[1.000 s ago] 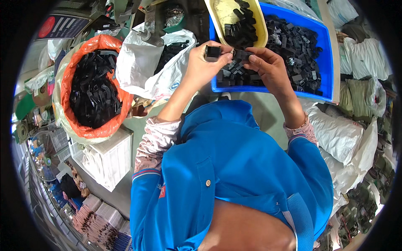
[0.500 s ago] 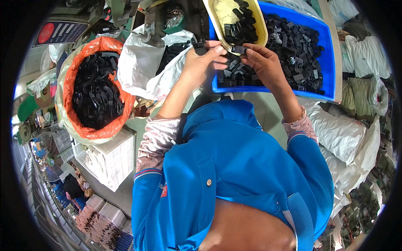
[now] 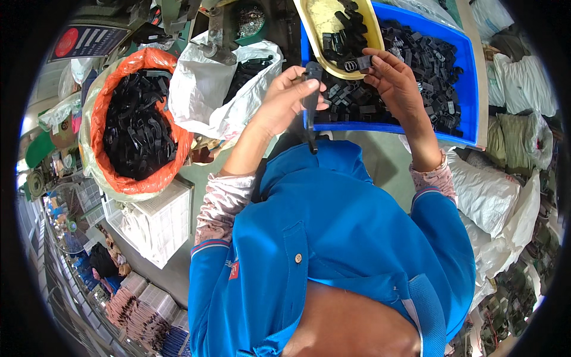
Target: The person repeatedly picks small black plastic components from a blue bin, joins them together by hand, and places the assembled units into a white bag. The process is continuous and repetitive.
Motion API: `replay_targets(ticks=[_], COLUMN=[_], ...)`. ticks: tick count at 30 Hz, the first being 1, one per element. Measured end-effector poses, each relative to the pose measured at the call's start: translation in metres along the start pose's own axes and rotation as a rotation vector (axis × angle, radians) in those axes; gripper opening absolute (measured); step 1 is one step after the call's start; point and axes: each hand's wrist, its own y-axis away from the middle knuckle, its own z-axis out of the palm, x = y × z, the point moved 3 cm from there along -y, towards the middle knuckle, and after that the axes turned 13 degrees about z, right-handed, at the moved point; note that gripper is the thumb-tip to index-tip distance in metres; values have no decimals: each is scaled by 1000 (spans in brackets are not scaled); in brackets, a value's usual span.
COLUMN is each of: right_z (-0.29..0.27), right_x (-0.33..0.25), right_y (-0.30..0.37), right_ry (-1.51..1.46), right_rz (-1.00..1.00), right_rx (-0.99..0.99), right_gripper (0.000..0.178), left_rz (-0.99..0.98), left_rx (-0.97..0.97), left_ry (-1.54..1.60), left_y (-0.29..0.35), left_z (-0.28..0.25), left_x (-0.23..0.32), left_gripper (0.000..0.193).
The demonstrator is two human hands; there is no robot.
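Observation:
My left hand (image 3: 284, 102) is closed on a long, dark, curved plastic piece (image 3: 311, 98), gripped between thumb and fingers, its narrow end pointing down toward me. My right hand (image 3: 397, 86) pinches a small black block (image 3: 359, 62) with bright metal loops at its left end, perhaps a spring. The block is above the near end of a yellow tray (image 3: 318, 30) that holds black parts (image 3: 348, 33). Under the tray and to its right, a blue bin (image 3: 474, 101) holds many small black blocks (image 3: 422, 77), some with shiny metal bits.
To the left stands an orange-lined sack (image 3: 98, 143) of long black pieces (image 3: 138, 131). Between it and my left hand is a white bag (image 3: 193, 89) with more black parts. A green bowl (image 3: 250, 38) of small metal pieces sits farther back. White sacks (image 3: 485, 190) lie at right.
My hands have moved apart. The right one went up and right with the small block. In my left hand the long piece has turned so that it hangs lengthwise toward me.

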Motion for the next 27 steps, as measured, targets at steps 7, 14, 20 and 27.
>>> replay_targets(ticks=[7,14,20,27], right_z=[11,19,22,24], right_x=[-8,-5,-3,-6], right_y=[-5,-9,-13,-13], right_ry=[96,169,374,524], right_rz=[-21,27,-15,-78], right_rx=[20,3,57,41], right_gripper=[28,24,21,25], left_rz=[69,-83,4,-66], left_rx=[-118,-153,-205,-175], left_ry=[-383,-485,-331,-262], left_y=[7,15,16,16], left_z=[5,23,20,22], left_x=[-10,-2,-12,-3], left_gripper=[54,39,37,42])
